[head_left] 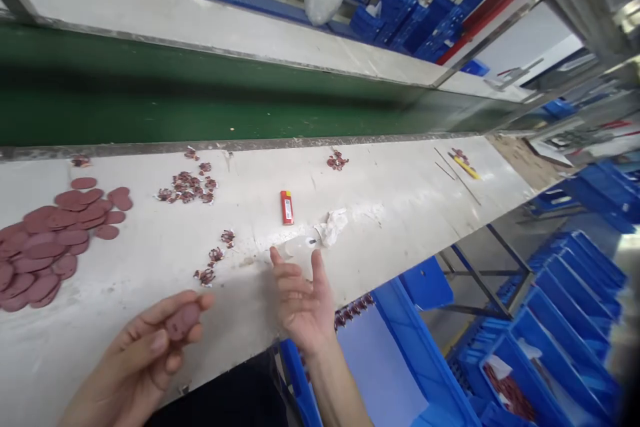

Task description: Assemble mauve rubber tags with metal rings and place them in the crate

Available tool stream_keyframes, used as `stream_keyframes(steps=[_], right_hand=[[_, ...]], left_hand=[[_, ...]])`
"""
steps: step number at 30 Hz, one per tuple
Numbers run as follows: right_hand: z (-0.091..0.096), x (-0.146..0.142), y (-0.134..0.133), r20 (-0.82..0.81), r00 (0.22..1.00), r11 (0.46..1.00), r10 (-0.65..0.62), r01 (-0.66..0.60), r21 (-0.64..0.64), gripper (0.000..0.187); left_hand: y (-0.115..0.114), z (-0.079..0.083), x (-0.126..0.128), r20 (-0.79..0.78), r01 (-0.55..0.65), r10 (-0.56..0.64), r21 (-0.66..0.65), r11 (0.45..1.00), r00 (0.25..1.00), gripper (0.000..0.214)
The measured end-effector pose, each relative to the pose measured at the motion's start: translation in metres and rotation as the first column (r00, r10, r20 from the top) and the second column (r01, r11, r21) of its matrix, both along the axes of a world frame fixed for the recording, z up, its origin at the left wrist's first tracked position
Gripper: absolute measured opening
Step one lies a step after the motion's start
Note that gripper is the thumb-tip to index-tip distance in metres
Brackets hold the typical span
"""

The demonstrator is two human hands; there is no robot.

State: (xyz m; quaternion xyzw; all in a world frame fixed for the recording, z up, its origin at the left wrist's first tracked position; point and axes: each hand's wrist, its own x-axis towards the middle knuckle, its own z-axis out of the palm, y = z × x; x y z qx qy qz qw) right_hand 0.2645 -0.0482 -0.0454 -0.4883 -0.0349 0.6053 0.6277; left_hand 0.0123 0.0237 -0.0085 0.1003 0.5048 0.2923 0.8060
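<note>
My left hand point(145, 347) is low over the white worktable point(390, 193), fingers closed on one maroon oval disc point(181, 320). My right hand point(300, 297) hovers at the table's near edge, palm up, fingers apart and holding nothing. A heap of maroon oval discs point(50, 240) lies at the far left. Small dark-red components lie in clusters: three just ahead of my left hand point(214, 257), a bigger scatter further back point(187, 188). A red lighter point(287, 207) lies ahead of my right hand.
A green conveyor belt point(200, 100) runs behind the table. A crumpled white scrap point(331, 225) lies beside the lighter. Another small component cluster point(337, 161) and a yellow tool point(466, 167) sit further right. Blue bins point(550, 320) stand below and to the right.
</note>
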Motion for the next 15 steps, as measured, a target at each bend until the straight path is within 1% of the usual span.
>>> stream_keyframes(steps=[1,3,5,7,9,10,12,13,15], right_hand=[[-0.002,-0.003,0.014,-0.052,0.999,0.999,-0.015,0.018,0.043,0.069],[-0.004,-0.005,0.036,-0.137,0.990,0.992,-0.042,0.057,0.113,0.057],[0.001,-0.005,0.048,-0.195,0.979,0.984,-0.056,0.087,0.156,0.043],[0.012,-0.008,0.051,-0.221,0.974,0.982,-0.049,0.087,0.168,0.037],[0.028,-0.018,0.045,-0.211,0.977,0.983,-0.042,0.079,0.168,0.038],[0.036,-0.025,0.040,-0.162,0.986,0.981,-0.048,0.077,0.176,0.039],[0.052,-0.044,0.027,0.029,0.996,0.976,-0.081,0.073,0.208,0.039],[0.060,-0.055,0.021,0.147,0.983,0.974,-0.108,0.074,0.215,0.039],[0.071,-0.076,0.011,0.339,0.927,0.974,-0.164,0.097,0.206,0.038]], left_hand=[[-0.003,0.005,0.004,0.047,0.007,-0.006,-0.029,1.000,0.999,0.051],[-0.008,0.011,0.008,0.131,0.020,-0.011,-0.066,0.998,0.991,0.047],[-0.010,0.013,0.009,0.195,0.027,-0.012,-0.075,0.997,0.981,0.044],[-0.011,0.011,0.010,0.240,0.032,-0.014,-0.069,0.997,0.971,0.042],[-0.011,0.008,0.011,0.270,0.038,-0.021,-0.061,0.997,0.963,0.041],[-0.011,0.007,0.012,0.282,0.046,-0.028,-0.058,0.997,0.959,0.040],[-0.013,0.004,0.013,0.312,0.065,-0.049,-0.042,0.997,0.949,0.036],[-0.014,0.003,0.014,0.327,0.074,-0.061,-0.028,0.997,0.943,0.034],[-0.017,0.001,0.017,0.369,0.086,-0.089,0.023,0.996,0.925,0.032]])
